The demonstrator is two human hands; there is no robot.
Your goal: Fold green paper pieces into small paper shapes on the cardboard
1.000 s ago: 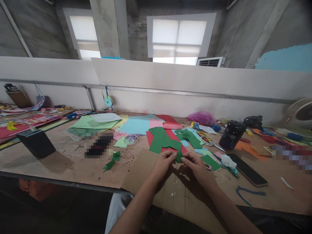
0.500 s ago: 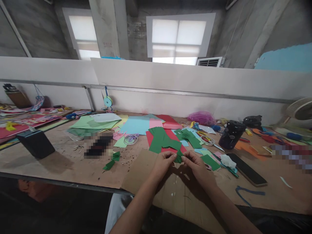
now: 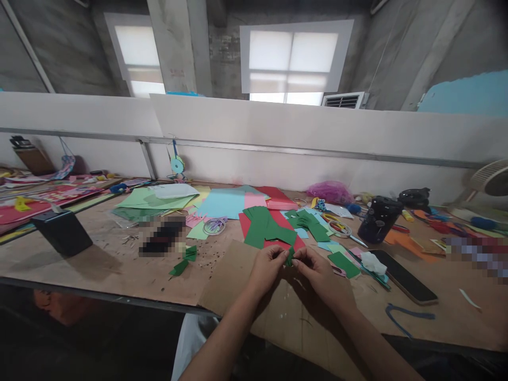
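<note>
Between my two hands is a small folded piece of green paper [image 3: 291,256], pinched by the fingertips of both. My left hand [image 3: 271,267] grips its left side, and my right hand [image 3: 317,272] its right side; the fingers cover much of it. Below them lies a sheet of brown cardboard [image 3: 230,275] at the table edge. Just beyond the hands, dark green paper pieces [image 3: 257,225] are fanned out over red paper [image 3: 246,225]. More cut green pieces [image 3: 311,225] lie to the right, and a green square [image 3: 343,264] is beside my right hand. Small folded green pieces [image 3: 190,253] rest at the left.
A black box [image 3: 63,233] stands at the left. On the right are a dark tumbler [image 3: 379,219], a phone [image 3: 407,278], crumpled white tissue [image 3: 373,262] and a blue strip [image 3: 408,315]. Coloured paper sheets [image 3: 226,203] lie at the back, near a pink plastic bag [image 3: 329,191]. A fan [image 3: 492,182] stands far right.
Both hands keep hold of the green paper. Less of it shows between the fingers now, and my right fingers have shifted slightly left over it. The view has moved a little.
</note>
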